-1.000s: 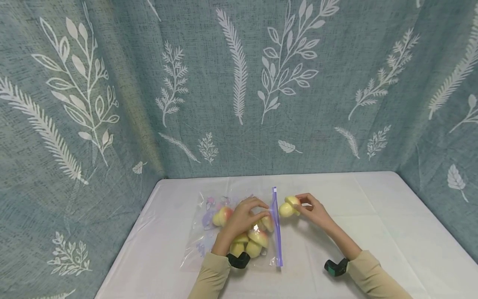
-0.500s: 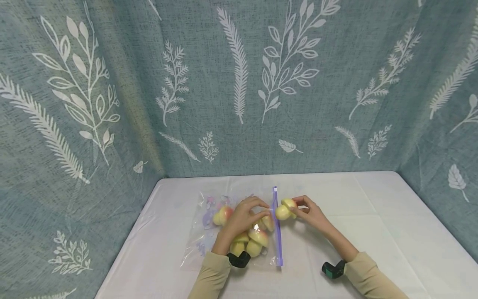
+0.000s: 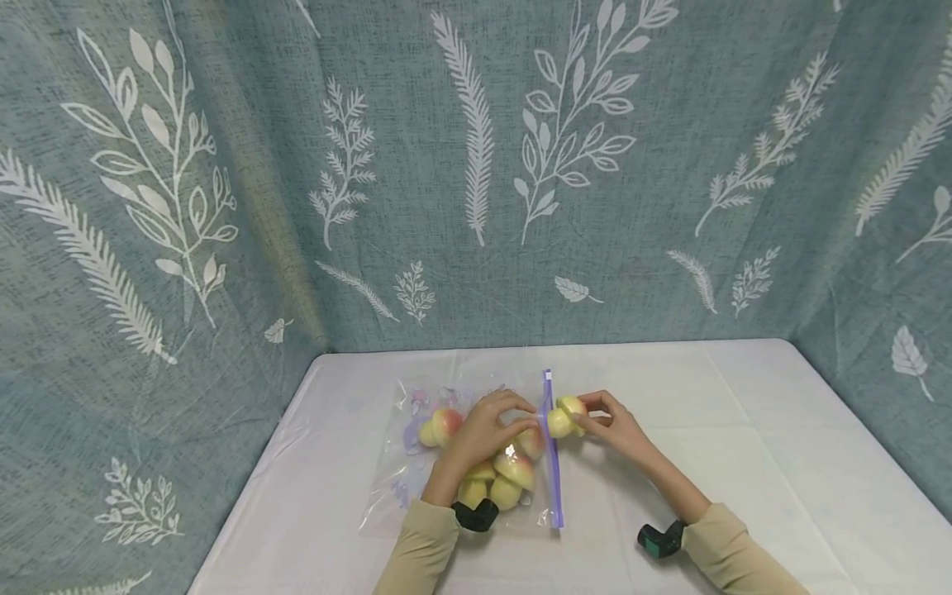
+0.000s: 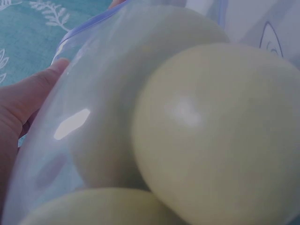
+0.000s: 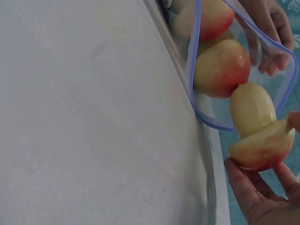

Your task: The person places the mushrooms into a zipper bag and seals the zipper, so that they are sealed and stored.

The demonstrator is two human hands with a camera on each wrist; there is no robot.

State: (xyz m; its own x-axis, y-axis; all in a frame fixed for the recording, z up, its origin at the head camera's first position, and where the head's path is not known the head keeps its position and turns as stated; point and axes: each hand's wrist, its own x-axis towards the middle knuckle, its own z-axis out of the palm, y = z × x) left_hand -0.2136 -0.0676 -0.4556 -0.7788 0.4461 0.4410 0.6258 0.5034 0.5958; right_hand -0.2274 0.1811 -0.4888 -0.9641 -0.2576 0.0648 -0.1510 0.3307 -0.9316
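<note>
A clear zip bag (image 3: pixel 555 483) with a purple zip edge lies flat on its side, its mouth facing right. Several yellow toy mushrooms (image 3: pixel 515 469) with reddish caps are inside it. My left hand (image 3: pixel 487 426) lies over the bag and pinches its upper edge near the zip; the right wrist view shows the mouth parted. With thumb and fingertips my right hand (image 3: pixel 621 428) grips another toy mushroom (image 5: pixel 262 150) by the cap. Its stem points into the mouth, overlapping the purple rim, close to a mushroom (image 5: pixel 222 68) inside. In the left wrist view, the thumb (image 4: pixel 40 89) touches the plastic.
A white cloth (image 3: pixel 714 430) covers the table. Behind and at both sides hangs a blue-green curtain (image 3: pixel 446 165) with white leaf prints. Each wrist wears a small black camera, such as the right wrist's camera (image 3: pixel 660 540).
My right hand has moved left with the toy mushroom, bringing its stem from beside the bag to the zip edge. My left hand and the bag have stayed nearly still.
</note>
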